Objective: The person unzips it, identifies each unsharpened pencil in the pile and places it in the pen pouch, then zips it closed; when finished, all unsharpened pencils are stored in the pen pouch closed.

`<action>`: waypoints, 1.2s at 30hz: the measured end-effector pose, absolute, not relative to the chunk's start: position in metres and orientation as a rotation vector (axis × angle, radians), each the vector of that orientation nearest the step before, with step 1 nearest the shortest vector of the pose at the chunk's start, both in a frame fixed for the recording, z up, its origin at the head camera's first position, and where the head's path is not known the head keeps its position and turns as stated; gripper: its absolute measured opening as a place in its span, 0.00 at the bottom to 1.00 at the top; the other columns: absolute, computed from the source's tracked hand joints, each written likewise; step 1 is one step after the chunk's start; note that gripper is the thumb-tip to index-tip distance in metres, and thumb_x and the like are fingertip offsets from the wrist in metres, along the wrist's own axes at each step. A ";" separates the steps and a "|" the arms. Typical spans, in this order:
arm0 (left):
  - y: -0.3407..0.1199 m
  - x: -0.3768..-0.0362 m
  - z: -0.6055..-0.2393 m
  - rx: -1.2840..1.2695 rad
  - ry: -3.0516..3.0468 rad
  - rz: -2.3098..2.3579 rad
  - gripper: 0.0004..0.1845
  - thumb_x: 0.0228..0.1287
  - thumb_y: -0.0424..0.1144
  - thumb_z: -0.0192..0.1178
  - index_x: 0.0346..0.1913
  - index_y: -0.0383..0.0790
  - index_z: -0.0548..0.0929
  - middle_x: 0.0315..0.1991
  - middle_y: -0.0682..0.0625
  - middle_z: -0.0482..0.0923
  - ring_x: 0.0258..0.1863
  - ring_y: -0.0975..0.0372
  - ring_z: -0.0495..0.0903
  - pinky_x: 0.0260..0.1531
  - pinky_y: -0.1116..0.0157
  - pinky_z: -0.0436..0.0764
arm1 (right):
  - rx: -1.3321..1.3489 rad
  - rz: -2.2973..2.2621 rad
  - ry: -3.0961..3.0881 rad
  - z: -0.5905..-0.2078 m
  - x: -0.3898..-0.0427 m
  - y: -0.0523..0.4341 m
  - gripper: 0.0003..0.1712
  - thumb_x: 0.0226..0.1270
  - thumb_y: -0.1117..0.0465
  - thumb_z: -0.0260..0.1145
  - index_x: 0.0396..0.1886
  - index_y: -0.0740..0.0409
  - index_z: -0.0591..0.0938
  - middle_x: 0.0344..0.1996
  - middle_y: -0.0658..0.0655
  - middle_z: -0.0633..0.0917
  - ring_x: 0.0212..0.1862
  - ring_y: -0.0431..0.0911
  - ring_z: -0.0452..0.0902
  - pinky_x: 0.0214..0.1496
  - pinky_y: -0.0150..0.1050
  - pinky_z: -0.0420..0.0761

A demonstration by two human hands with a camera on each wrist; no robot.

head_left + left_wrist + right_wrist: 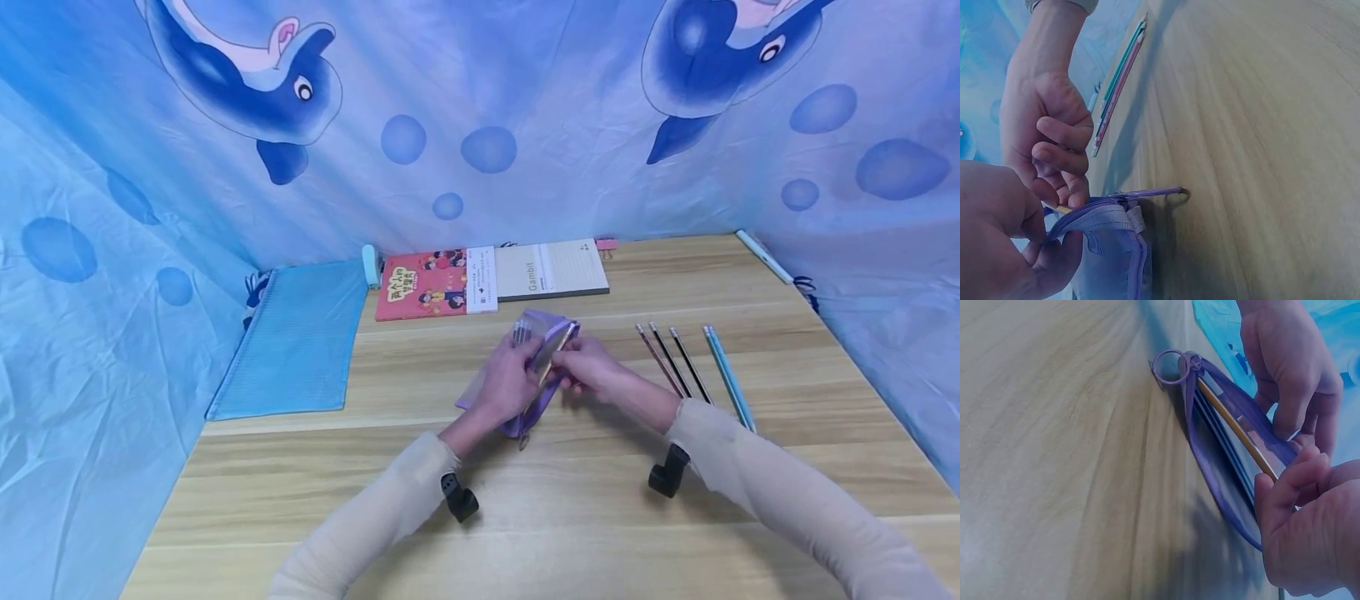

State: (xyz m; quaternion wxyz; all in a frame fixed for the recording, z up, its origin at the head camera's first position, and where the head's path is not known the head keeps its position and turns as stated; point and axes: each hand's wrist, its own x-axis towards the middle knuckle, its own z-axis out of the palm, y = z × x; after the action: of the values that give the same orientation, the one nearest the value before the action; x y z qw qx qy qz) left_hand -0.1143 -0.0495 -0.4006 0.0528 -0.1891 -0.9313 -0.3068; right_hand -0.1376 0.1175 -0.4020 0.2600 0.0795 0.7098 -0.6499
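Note:
A purple zip pencil pouch (pixel 542 318) with see-through mesh sides stands tilted on the table, its zip undone. My left hand (pixel 508 379) grips one side of its mouth, the edge pinched between thumb and fingers in the left wrist view. With thumb and fingertips, my right hand (pixel 592 367) pinches a yellow pencil (pixel 1235 425) that lies lengthwise in the opening, its far end at the zip corner beside a ring pull (pixel 1170 367). Dark pencils (pixel 1225 447) lie inside the pouch beneath it. The fingers hide the yellow pencil's near part.
Right of the hands lie several dark and reddish pencils (pixel 678 358) and light blue ones (pixel 727 371). Behind are a red book (pixel 420 287), a Gambit notepad (pixel 555 271) and a pink clip (pixel 606 244). A blue mesh pouch (pixel 292 342) lies left, near a turquoise object (pixel 371 267).

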 end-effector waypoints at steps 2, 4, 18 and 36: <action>-0.048 -0.114 -0.400 -0.581 -2.831 -0.920 0.32 0.49 0.23 0.63 0.64 0.33 0.79 0.47 0.35 0.79 0.42 0.50 0.77 0.42 0.57 0.80 | 0.226 -1.778 1.889 -0.404 -0.137 0.119 0.14 0.72 0.67 0.56 0.53 0.72 0.71 0.31 0.62 0.85 0.18 0.37 0.69 0.15 0.27 0.68; -0.047 -0.114 -0.400 -0.576 -2.825 -0.922 0.32 0.49 0.23 0.63 0.63 0.33 0.79 0.46 0.35 0.79 0.41 0.50 0.77 0.41 0.58 0.79 | 0.238 -1.790 1.863 -0.405 -0.137 0.120 0.14 0.73 0.67 0.56 0.54 0.72 0.71 0.30 0.61 0.84 0.18 0.37 0.69 0.15 0.27 0.67; -0.057 -0.119 -0.390 -0.652 -2.736 -1.137 0.32 0.48 0.19 0.60 0.63 0.29 0.78 0.37 0.41 0.75 0.33 0.56 0.73 0.28 0.65 0.77 | 0.190 -1.795 1.938 -0.399 -0.138 0.114 0.07 0.71 0.70 0.56 0.46 0.69 0.73 0.33 0.62 0.84 0.18 0.39 0.72 0.15 0.28 0.71; -0.088 -0.130 -0.365 -0.635 -2.703 -1.359 0.27 0.52 0.17 0.55 0.58 0.30 0.83 0.34 0.44 0.77 0.36 0.54 0.79 0.33 0.68 0.82 | -0.466 -1.645 2.653 -0.360 -0.152 0.149 0.10 0.67 0.72 0.59 0.47 0.70 0.78 0.35 0.63 0.83 0.27 0.49 0.79 0.28 0.37 0.79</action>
State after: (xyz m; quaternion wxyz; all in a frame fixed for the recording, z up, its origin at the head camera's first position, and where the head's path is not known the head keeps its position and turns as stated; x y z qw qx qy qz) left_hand -0.1303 -0.0879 -0.3654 0.0252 -0.2053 -0.8741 -0.4395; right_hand -0.1519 0.1490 -0.3599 -0.0074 -0.1478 0.8406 -0.5210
